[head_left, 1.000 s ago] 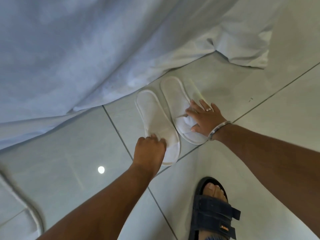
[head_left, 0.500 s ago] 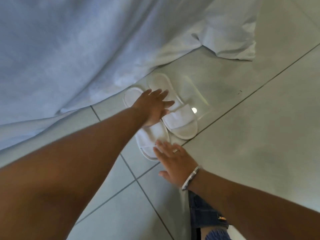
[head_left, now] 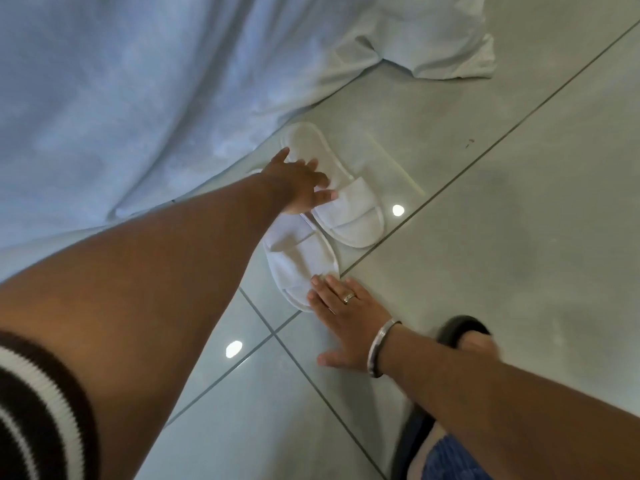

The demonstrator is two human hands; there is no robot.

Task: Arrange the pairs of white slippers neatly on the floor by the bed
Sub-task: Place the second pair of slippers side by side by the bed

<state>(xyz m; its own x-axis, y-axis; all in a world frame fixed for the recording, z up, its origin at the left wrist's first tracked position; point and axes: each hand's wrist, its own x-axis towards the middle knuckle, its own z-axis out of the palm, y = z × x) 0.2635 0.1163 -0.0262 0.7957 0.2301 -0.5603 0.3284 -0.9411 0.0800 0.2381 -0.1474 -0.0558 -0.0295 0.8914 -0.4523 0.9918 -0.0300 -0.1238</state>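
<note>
Two white slippers lie side by side on the grey tiled floor at the edge of the bedding. The right slipper [head_left: 346,206] reaches further toward the bed. The left slipper [head_left: 298,261] lies nearer me, its heel hidden under my forearm. My left hand [head_left: 299,183] rests flat across the two slippers, fingers spread on the right one's insole. My right hand [head_left: 346,323], with a ring and a silver bangle, lies flat on the floor with its fingertips against the toe of the left slipper.
White bedding [head_left: 138,98] hangs down to the floor along the left and top, with a bunched corner [head_left: 443,46] at upper right. My foot in a dark sandal [head_left: 464,337] stands at lower right. Tile joints run diagonally across the floor [head_left: 519,237].
My left hand has moved from the left slipper's toe up across both slippers. My right hand left the right slipper's toe and now lies on the floor at the left slipper's toe.
</note>
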